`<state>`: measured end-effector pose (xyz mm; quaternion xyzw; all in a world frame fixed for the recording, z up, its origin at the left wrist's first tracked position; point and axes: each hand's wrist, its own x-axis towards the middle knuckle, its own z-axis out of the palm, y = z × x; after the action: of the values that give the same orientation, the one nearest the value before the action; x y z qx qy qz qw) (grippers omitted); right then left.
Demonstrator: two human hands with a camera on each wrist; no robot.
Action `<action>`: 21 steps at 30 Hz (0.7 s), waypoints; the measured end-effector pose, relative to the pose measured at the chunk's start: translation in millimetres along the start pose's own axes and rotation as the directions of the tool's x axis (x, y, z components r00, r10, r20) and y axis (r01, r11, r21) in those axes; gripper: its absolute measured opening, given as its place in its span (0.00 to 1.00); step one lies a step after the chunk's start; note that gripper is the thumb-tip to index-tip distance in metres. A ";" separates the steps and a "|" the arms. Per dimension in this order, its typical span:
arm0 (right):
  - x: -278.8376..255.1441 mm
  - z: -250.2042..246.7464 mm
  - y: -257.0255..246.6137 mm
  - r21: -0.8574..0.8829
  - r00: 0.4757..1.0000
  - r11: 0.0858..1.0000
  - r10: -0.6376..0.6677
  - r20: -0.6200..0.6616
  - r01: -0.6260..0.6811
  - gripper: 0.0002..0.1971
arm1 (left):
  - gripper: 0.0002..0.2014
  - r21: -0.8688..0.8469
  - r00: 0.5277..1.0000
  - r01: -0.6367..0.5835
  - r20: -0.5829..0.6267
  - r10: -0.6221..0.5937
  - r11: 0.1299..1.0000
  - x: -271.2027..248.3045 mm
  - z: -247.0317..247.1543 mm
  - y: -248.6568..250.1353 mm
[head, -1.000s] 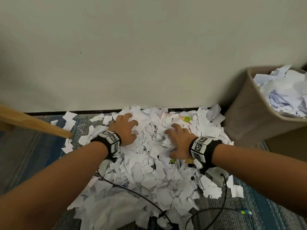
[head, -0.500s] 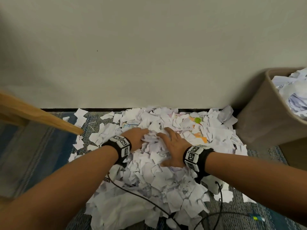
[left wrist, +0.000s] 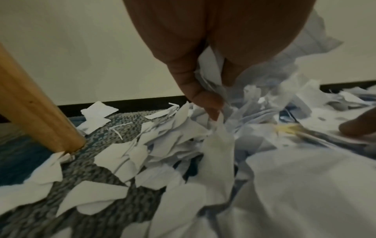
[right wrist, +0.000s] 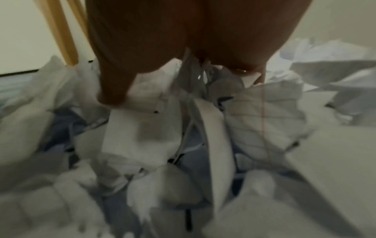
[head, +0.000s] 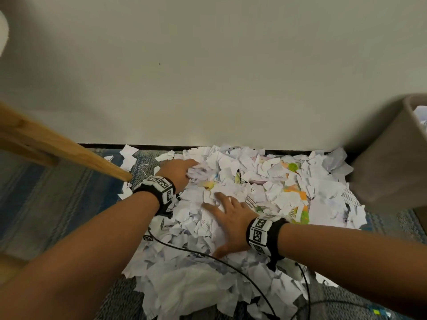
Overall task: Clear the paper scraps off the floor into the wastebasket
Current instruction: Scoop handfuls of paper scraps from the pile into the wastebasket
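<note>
The left hand (head: pixel 179 173) pinches a bunch of paper scraps (head: pixel 231 204); the right hand (head: pixel 231 218) lies spread flat on the pile. Light, loose, slippery scraps likely spill: scoop from beneath, toward the wastebasket (head: pixel 392 158) beyond the right grip.

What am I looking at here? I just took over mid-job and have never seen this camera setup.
There is no machine: a person works bare-handed, with tagged black wristbands. One picture comes from a head camera looking down, two from wrist cameras. Torn white paper scraps cover the blue-grey carpet by the wall. The left hand grips a bunch of scraps, clearest in its wrist view. The right hand lies spread on the pile. The tan wastebasket stands to the right, and a wooden furniture leg to the left.
</note>
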<state>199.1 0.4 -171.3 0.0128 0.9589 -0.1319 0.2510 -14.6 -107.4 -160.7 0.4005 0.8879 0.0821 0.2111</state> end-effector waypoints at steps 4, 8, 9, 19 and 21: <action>7.5 2.2 -5.6 -0.168 0.997 0.983 -0.077 0.006 0.077 0.45 | 0.28 0.029 0.998 -0.035 0.059 0.033 0.999 -5.4 5.2 0.9; 13.0 -14.6 4.3 -0.023 0.998 0.997 -0.067 -0.003 0.067 0.22 | 0.27 0.082 0.998 -0.052 0.039 0.048 0.995 -4.8 -1.1 4.3; 13.4 -20.6 8.1 0.015 0.998 0.998 -0.057 -0.021 0.058 0.18 | 0.26 0.096 0.999 -0.041 0.032 0.039 0.995 -3.4 -2.7 3.9; -1.0 -33.7 8.9 0.178 0.993 0.983 -0.028 -0.116 0.049 0.30 | 0.19 0.365 0.990 -0.116 0.123 0.075 0.924 -8.6 -5.2 9.1; -3.1 -22.1 -4.7 0.098 0.997 0.993 -0.069 -0.028 0.071 0.39 | 0.24 0.292 0.971 -0.168 0.212 0.108 0.942 -14.7 4.8 5.4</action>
<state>190.8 1.7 -150.1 -0.0067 0.9540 -0.1879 0.2335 -0.1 -114.9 -158.7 0.4959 0.8348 -0.0817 0.2248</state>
